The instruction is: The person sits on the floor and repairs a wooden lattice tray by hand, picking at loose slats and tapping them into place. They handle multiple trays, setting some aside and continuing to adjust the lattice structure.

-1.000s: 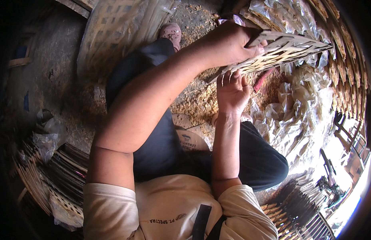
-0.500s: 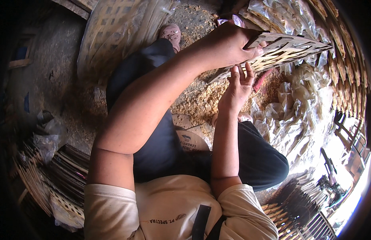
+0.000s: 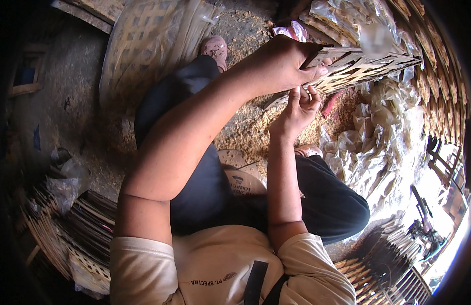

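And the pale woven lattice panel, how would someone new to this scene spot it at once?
Follow the bare left arm up across the picture's middle to the left hand. That hand grips the near end of the flat, pale lattice panel, held aslant. Unlike the brown slatted layers stacked along the right rim, it is in a hand.

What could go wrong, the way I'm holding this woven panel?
The woven lattice panel might swing or tip, since the left grip holds it toward one end. It could also scratch the right grip, which is close to the panel's lower edge.
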Action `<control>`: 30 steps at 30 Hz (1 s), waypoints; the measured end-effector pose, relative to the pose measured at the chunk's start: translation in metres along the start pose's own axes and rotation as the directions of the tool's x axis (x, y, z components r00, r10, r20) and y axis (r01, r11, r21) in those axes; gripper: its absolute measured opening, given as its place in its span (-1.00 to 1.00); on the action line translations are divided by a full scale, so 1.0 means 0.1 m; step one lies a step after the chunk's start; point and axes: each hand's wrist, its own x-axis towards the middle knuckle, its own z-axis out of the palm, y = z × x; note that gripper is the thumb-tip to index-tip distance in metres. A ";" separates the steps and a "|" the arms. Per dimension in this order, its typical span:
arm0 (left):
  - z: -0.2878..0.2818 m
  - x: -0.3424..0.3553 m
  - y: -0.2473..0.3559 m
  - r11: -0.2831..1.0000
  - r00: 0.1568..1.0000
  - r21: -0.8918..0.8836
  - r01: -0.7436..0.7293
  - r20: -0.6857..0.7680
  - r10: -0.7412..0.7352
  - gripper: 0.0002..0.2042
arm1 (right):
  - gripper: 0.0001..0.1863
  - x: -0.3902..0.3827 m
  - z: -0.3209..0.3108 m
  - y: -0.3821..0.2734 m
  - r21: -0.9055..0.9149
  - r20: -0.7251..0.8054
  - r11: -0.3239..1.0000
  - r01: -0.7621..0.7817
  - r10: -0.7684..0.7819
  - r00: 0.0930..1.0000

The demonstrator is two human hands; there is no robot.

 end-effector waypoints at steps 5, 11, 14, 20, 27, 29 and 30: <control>0.07 0.01 -0.06 0.994 0.999 -0.097 -0.041 -0.037 0.037 -0.79 | -0.71 0.01 0.05 0.06 0.032 -0.087 0.999 -0.004 0.007 0.996; 0.02 -0.01 -0.03 0.987 0.998 -0.155 0.053 -0.014 -0.056 -0.79 | -0.79 -0.02 0.10 -0.05 0.095 -0.325 0.991 -0.094 0.120 0.938; 0.02 -0.03 -0.08 0.986 0.998 -0.165 0.019 -0.064 -0.030 -0.81 | -0.86 -0.14 -0.15 -0.02 -0.024 -0.033 0.996 -0.086 0.085 0.996; 0.00 -0.03 -0.02 0.977 0.996 -0.199 0.070 -0.036 -0.078 -0.83 | -0.72 -0.03 -0.07 -0.08 -0.304 0.086 0.895 0.325 -0.314 0.946; 0.01 -0.01 0.03 0.976 0.994 -0.188 0.106 -0.008 -0.109 -0.83 | -0.63 0.05 -0.06 -0.25 -0.513 0.211 0.790 0.337 -0.265 0.941; 0.02 0.00 0.02 0.980 0.995 -0.174 0.097 -0.008 -0.100 -0.82 | -0.63 0.04 -0.06 -0.24 -0.530 0.161 0.803 0.272 -0.219 0.962; 0.02 0.00 0.02 0.980 0.996 -0.175 0.091 -0.008 -0.094 -0.82 | -0.62 0.03 -0.06 -0.23 -0.493 0.164 0.826 0.274 -0.221 0.961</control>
